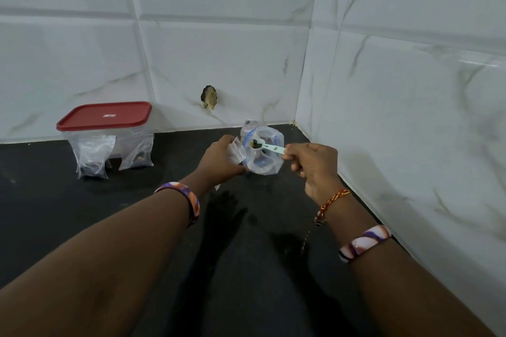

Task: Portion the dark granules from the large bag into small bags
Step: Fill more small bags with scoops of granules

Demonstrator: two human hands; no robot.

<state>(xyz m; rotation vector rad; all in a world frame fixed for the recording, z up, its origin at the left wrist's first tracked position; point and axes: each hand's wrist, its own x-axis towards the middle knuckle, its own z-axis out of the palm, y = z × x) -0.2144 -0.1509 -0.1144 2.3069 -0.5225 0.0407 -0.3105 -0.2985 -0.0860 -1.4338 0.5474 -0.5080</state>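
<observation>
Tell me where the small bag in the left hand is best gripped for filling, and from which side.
Judging by its pose, at the top edge beside the mouth. The left hand pinches the small bag from the left, which seems right: that leaves its right side free for the spoon the right hand holds over the large bag.

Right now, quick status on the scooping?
Right hand pinches spoon, loaded, over large bag. Left hand holds small bag. Nothing blocking.
</observation>
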